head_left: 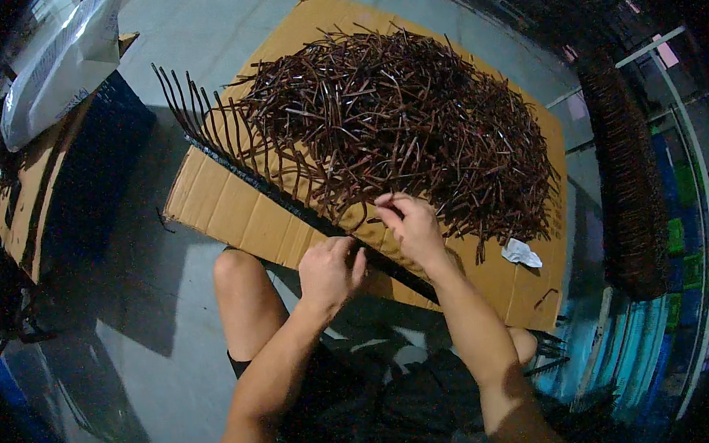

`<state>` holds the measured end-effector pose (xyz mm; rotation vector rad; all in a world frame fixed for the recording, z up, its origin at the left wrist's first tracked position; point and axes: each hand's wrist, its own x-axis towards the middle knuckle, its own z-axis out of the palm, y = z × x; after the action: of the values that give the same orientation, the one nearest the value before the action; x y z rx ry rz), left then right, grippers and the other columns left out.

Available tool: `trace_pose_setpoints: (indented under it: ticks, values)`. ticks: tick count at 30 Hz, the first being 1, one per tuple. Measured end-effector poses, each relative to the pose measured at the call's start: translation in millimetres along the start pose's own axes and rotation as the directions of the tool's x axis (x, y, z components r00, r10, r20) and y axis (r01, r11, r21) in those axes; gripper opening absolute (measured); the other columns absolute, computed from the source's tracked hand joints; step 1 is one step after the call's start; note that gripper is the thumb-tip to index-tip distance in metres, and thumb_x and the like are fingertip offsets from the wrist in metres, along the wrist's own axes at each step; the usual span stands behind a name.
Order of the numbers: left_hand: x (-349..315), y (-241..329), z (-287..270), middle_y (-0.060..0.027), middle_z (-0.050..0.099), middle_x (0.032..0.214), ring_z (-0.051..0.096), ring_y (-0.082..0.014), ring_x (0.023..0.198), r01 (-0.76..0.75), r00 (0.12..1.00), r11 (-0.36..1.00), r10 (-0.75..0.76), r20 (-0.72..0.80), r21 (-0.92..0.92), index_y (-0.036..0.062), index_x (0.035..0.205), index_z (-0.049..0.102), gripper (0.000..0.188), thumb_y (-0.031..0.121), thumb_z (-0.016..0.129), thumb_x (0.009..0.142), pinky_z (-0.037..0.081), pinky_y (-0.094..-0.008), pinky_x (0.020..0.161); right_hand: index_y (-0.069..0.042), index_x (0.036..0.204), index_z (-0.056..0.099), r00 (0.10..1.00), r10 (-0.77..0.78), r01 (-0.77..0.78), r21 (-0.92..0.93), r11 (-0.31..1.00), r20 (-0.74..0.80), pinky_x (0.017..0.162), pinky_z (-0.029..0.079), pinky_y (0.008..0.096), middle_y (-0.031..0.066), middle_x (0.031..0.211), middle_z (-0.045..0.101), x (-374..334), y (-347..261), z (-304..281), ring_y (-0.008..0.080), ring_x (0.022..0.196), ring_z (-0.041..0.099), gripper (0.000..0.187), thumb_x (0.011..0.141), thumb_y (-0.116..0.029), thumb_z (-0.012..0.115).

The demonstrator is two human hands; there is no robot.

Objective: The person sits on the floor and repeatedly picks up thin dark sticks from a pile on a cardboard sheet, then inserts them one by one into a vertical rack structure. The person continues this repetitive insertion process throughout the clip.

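Observation:
A long, thin black bar (256,182) lies slantwise across the near edge of a flat cardboard sheet (242,222). Dark brown, slightly wavy strands stick out in a row from its far left half. My left hand (331,272) is closed around the bar near its middle. Just beyond it, my right hand (411,225) has thumb and forefinger pinched on a thin brown strand (364,215), which seems to curve toward the bar; where its end meets the bar is not clear. A big heap of similar loose strands (388,119) covers much of the cardboard beyond my hands.
A crumpled white scrap (522,253) lies by the heap's right end. At the left, a dark blue box (107,149) carries cardboard and a plastic bag (64,74). A rack with a pale frame (678,104) and hanging brown strands (626,175) stands at the right.

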<state>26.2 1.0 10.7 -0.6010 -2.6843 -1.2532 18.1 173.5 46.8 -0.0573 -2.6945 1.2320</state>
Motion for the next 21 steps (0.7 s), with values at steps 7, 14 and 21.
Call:
trace_pose_setpoints:
  ticks: [7, 14, 21]
  values:
    - [6.4, 8.1, 5.6, -0.0094, 0.061, 0.074, 0.058, -0.0289, 0.067, -0.122, 0.992, 0.992, 0.124, -0.034, 0.042, 0.0049, 0.075, 0.06, 0.012, 0.017, 0.064, 0.077, 0.046, -0.0377, 0.06, 0.003, 0.099, 0.056, 0.957, 0.29, -0.23, 0.552, 0.801, -0.022, 0.074, 0.05, 0.0245, 0.0057, 0.088, 0.064, -41.6, -1.2, 21.3, 0.0115, 0.081, 0.061, 0.016, 0.083, 0.002, 0.059]
    - [8.4, 11.9, 5.0, -0.0088, 0.058, 0.069, 0.056, -0.028, 0.064, -0.162, 0.983, 0.985, 0.167, -0.071, 0.066, 0.0052, 0.068, 0.054, 0.013, 0.013, 0.063, 0.074, 0.044, -0.0378, 0.058, 0.002, 0.094, 0.059, 0.955, 0.289, -0.23, 0.464, 0.855, -0.06, 0.072, 0.049, 0.0242, 0.0062, 0.086, 0.065, -45.8, -9.1, 20.5, 0.0111, 0.079, 0.061, 0.012, 0.082, -0.001, 0.062]
    - [-0.7, 1.3, 7.5, -0.0118, 0.061, 0.081, 0.058, -0.0316, 0.076, -0.051, 0.999, 0.997, 0.051, -0.005, 0.059, 0.0049, 0.084, 0.06, 0.018, 0.014, 0.066, 0.07, 0.047, -0.0405, 0.066, 0.0, 0.089, 0.062, 0.985, 0.129, -0.131, 0.01, 0.991, 0.114, 0.067, 0.049, 0.0313, 0.0107, 0.078, 0.066, -33.3, -26.8, 8.4, 0.0215, 0.071, 0.064, 0.014, 0.081, -0.011, 0.064]
